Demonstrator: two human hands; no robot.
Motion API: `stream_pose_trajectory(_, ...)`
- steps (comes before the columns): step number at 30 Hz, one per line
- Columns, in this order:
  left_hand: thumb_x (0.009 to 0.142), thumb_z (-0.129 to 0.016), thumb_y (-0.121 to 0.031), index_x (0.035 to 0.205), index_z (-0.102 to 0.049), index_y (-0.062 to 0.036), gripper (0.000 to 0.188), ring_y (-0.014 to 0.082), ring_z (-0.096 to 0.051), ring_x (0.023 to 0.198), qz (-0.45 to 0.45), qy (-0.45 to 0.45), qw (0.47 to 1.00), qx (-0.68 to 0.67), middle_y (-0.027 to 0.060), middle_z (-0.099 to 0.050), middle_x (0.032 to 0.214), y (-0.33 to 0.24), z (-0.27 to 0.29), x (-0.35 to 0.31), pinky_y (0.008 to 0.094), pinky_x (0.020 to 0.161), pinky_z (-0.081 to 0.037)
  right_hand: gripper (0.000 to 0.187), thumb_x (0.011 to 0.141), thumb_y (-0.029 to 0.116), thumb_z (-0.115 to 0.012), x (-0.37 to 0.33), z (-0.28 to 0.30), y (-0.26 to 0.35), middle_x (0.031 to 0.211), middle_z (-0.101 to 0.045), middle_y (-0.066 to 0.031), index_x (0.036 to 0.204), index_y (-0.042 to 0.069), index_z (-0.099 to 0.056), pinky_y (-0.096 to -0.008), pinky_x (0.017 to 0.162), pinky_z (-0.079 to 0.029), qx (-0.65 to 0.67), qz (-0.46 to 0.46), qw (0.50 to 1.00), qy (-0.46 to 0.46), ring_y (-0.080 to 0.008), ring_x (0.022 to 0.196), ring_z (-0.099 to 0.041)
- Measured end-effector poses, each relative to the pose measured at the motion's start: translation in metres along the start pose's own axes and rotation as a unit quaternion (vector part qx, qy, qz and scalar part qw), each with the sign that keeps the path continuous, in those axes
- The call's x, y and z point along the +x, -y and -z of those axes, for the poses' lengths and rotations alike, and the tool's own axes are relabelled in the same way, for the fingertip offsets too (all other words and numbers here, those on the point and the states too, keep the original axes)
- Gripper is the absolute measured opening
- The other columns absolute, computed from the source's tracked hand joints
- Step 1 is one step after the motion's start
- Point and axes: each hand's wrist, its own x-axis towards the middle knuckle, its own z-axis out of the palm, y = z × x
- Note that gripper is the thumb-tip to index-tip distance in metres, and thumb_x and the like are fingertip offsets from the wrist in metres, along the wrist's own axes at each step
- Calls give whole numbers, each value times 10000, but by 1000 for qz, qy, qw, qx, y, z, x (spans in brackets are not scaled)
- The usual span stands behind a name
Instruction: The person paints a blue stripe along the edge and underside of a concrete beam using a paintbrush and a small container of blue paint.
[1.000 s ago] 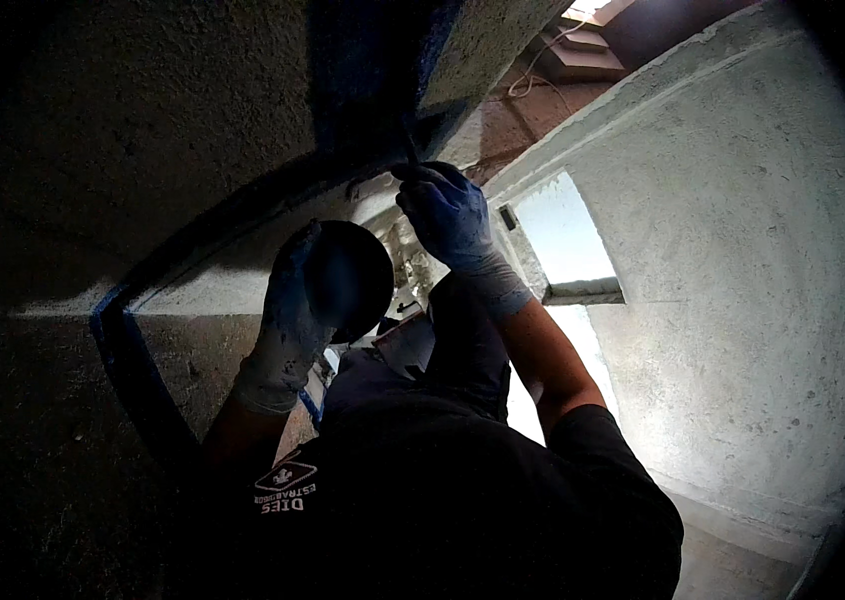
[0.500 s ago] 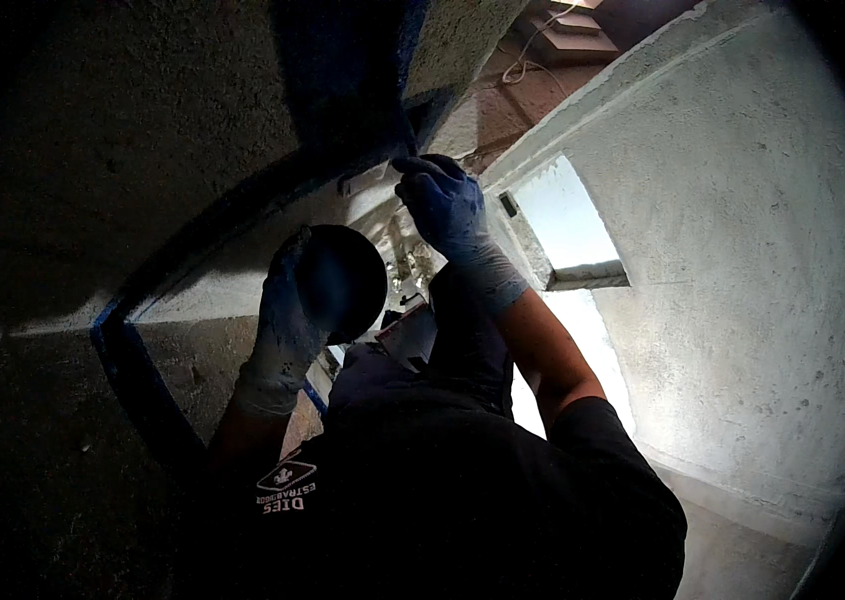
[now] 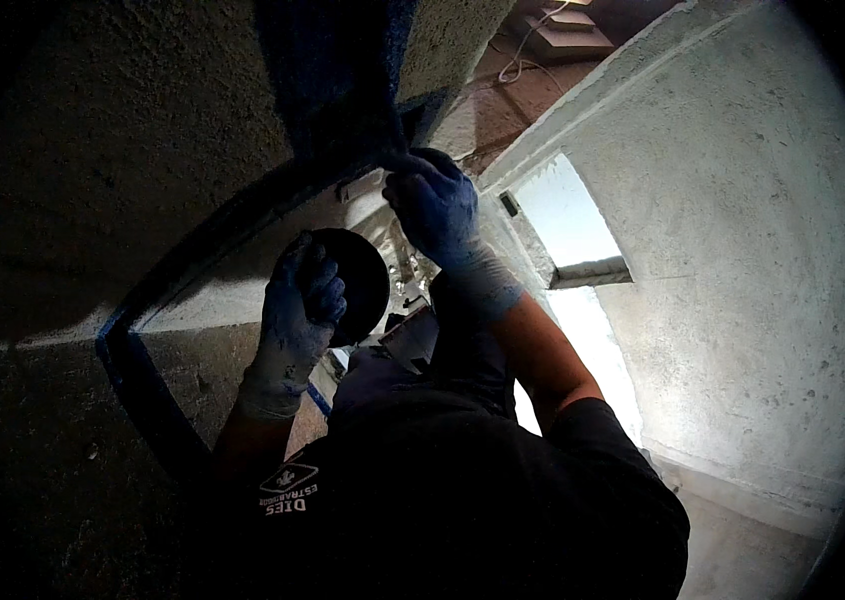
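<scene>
The blue-gloved left hand (image 3: 298, 310) grips a round black disc (image 3: 355, 283), below and left of the blue-gloved right hand (image 3: 435, 205) pinching the blue tape strip (image 3: 343, 80) above.

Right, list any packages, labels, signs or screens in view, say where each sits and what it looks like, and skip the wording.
Printed white logo: on the black shirt at the lower middle, below the blue-gloved left hand; a small diamond outline above two short lines of white lettering.
Dark round disc-shaped object: held in that hand; no label visible on it.
No packages, signs or screens show.
</scene>
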Motion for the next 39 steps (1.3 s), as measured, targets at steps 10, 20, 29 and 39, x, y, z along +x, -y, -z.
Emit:
stream_pose_trajectory(10,885,-525,-396,960,-579,-154,258,98,-490,625,-45,-42,995,80,-4,-572,760,3,6,-6,236,565,-425,113,744,15,-625,0,5,3,1009,-641,-120,835,52,-568,-369,731,-501,35,-4,998,-45,-303,877,-616)
stream_pose_trajectory(20,893,-534,-274,1147,-445,-68,339,119,-480,674,-57,35,996,51,46,-519,855,3,27,5,256,606,-418,43,786,35,-591,-14,1,3,1009,-646,-112,822,46,-570,-378,757,-483,65,-30,996,-53,-300,881,-612)
stream_pose_trajectory(29,907,-508,-324,779,-524,-172,200,58,-256,458,-19,132,991,-9,-68,-292,547,5,24,14,212,425,-224,143,758,80,-632,0,7,-3,1025,-631,-89,891,70,-580,-368,731,-494,38,-15,998,-55,-287,888,-599)
stream_pose_trajectory(39,903,-508,-345,892,-565,-154,200,50,-363,469,-23,72,997,20,-73,-445,585,11,27,14,198,463,-343,177,754,71,-624,-16,-14,-6,1028,-633,-91,918,64,-557,-364,735,-503,15,-36,999,25,-286,912,-600)
